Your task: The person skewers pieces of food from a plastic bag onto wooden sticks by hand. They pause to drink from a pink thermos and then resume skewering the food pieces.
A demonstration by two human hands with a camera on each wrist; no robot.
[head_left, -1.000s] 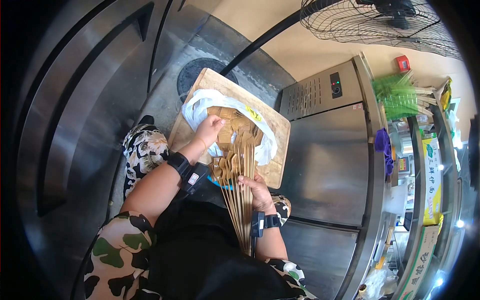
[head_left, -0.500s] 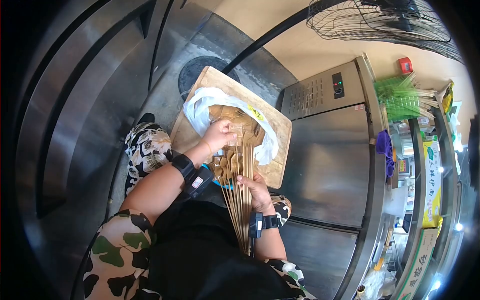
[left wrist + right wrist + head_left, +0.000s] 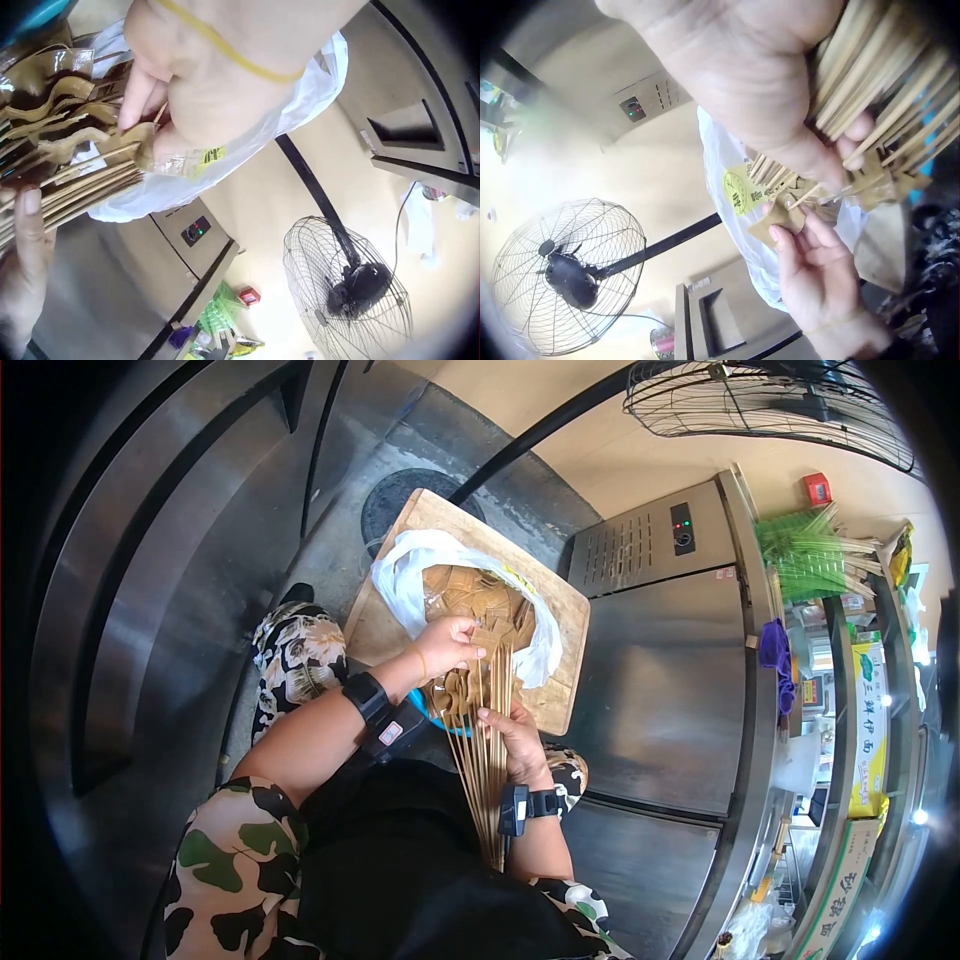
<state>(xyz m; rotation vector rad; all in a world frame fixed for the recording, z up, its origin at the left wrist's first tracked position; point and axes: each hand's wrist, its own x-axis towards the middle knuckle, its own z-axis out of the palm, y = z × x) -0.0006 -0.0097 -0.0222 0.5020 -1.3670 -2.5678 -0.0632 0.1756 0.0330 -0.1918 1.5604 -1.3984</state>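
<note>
My right hand (image 3: 518, 738) grips a bundle of bamboo skewers (image 3: 485, 790), its thumb lying across them. Folded brown sheets (image 3: 455, 692) are threaded on the upper ends of several skewers; others in the bundle have bare tips. Between thumb and fingers, my left hand (image 3: 445, 645) pinches a flat brown sheet (image 3: 780, 219) at the skewer tips. One skewer tip meets this sheet in the right wrist view. Just beyond the hands, a white plastic bag (image 3: 402, 575) lies open with many loose brown sheets (image 3: 475, 592) inside.
Under the bag is a wooden board (image 3: 565, 630). A blue rim (image 3: 425, 710) shows below the threaded sheets. To the right stands a steel cabinet (image 3: 660, 680), and a wire fan (image 3: 770, 405) is above. Green-wrapped sticks (image 3: 810, 555) lie on the cabinet top.
My left hand has come out of the bag with a brown sheet and moved right and toward me, to the skewer tips. The right hand stays holding the bundle.
</note>
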